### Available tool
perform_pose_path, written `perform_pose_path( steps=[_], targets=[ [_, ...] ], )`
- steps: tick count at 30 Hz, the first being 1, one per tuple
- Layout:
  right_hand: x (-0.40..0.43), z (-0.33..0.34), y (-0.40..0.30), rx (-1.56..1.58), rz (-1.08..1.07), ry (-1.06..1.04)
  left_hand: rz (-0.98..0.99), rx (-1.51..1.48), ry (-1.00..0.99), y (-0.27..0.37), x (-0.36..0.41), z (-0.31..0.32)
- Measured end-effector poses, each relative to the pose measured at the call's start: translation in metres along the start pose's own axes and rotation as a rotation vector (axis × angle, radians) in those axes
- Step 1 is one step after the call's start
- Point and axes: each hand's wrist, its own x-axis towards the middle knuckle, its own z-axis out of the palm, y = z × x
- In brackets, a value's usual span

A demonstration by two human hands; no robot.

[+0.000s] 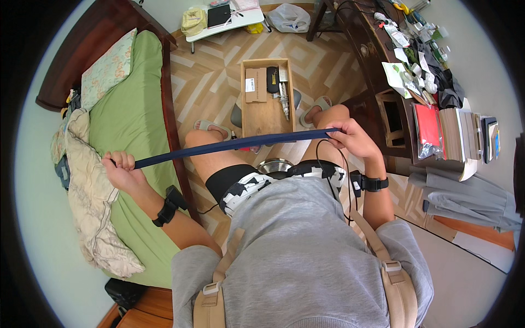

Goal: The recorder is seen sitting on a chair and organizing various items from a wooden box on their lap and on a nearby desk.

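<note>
A long, narrow strip of dark blue fabric (229,144) is stretched between my two hands, above my thighs. My left hand (125,170) grips its left end, out over the green bed. Its right end is pinched between the thumb and fingers of my right hand (348,137), above my right knee. The strip slopes slightly up towards the right. Beyond it, a wooden drawer (262,131) holds a cardboard box (256,92), a black case (272,80) and a white power strip or plug with a cord (283,100).
At the left is a bed with a green sheet (139,123) and a crumpled beige quilt (88,197). A dark wooden desk (359,33), cluttered with things, and a row of books (455,133) stand at the right. A low white table (246,20) stands ahead.
</note>
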Motion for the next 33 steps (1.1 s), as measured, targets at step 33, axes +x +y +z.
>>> perform_pose_path(
  steps=[33],
  targets=[
    [0.077,0.106,-0.037,0.375,-0.316,0.099,-0.350,-0.318,-0.457,-0.039,-0.079,0.148]
  ],
)
